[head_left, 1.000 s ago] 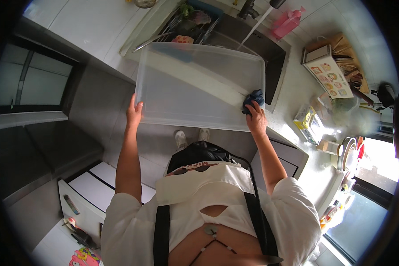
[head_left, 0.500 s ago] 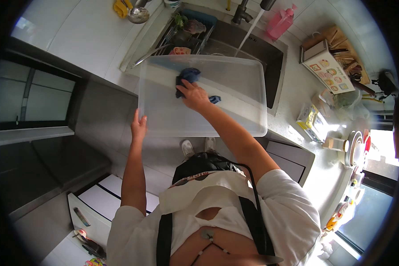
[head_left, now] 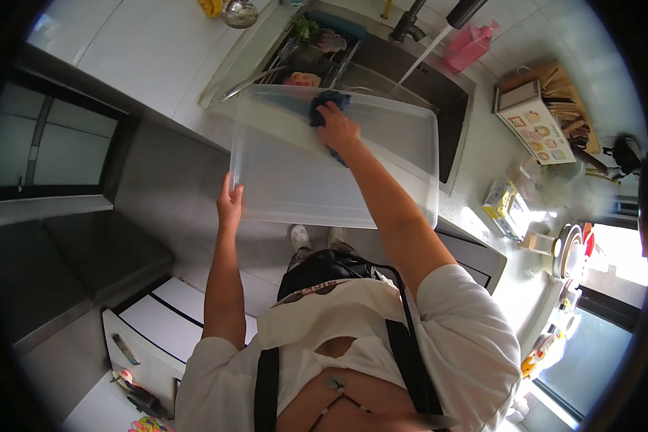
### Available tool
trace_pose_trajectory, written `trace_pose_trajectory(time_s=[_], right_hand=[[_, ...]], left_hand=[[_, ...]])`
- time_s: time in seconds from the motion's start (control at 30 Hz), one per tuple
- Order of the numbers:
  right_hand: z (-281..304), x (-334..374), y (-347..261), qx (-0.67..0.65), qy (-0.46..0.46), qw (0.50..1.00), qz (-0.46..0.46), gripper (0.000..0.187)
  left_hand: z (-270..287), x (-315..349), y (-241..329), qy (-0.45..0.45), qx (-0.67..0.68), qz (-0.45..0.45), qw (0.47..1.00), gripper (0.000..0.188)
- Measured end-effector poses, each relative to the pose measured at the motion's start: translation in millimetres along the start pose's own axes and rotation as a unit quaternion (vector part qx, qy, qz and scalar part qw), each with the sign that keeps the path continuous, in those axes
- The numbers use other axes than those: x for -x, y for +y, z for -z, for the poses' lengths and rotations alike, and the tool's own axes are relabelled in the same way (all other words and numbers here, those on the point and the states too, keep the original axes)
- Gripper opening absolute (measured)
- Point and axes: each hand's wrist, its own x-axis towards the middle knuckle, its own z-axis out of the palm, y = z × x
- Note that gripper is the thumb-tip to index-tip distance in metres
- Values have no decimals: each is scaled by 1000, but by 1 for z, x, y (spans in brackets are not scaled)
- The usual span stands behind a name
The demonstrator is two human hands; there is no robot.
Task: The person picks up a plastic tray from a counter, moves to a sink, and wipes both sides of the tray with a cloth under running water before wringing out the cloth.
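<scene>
Cloth point(head_left: 329, 106) sits bunched under half-curled right hand point(head_left: 340, 132); left hand point(head_left: 230, 207) closes on tray point(head_left: 288, 191) edge. I judge wiping in hand; next stroke calls for steady support.

A crumpled blue cloth point(head_left: 328, 99) touches a rectangular translucent tray point(head_left: 288, 173) near its far rim.

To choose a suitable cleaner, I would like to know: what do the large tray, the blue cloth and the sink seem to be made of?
Tray: probably smooth, frosted plastic; the pale counter shows through hazily. Cloth: soft, matt fabric, bunched in folds; the fibre is unclear. Sink: likely stainless steel, dull grey with a faint metallic sheen.
</scene>
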Motion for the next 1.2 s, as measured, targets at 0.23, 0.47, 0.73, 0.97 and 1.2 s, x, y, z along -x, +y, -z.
trace_pose_trajectory(time_s=[0.23, 0.47, 0.73, 0.97, 1.2], right_hand=[[15, 11, 87, 9, 66, 993, -93, 51], [40, 29, 160, 8, 114, 980, -164, 47], [32, 96, 175, 17, 156, 978, -140, 43], [24, 164, 178, 19, 165, 977, -135, 40], [49, 116, 177, -133, 289, 938, -139, 34]], left_hand=[[-2, 1, 4, 3, 54, 31, 998, 47], [-3, 2, 10, 13, 59, 35, 998, 47], [1, -5, -9, 17, 55, 17, 998, 46], [1, -4, 6, 9, 56, 37, 998, 47], [-10, -7, -10, 42, -27, -44, 998, 49]])
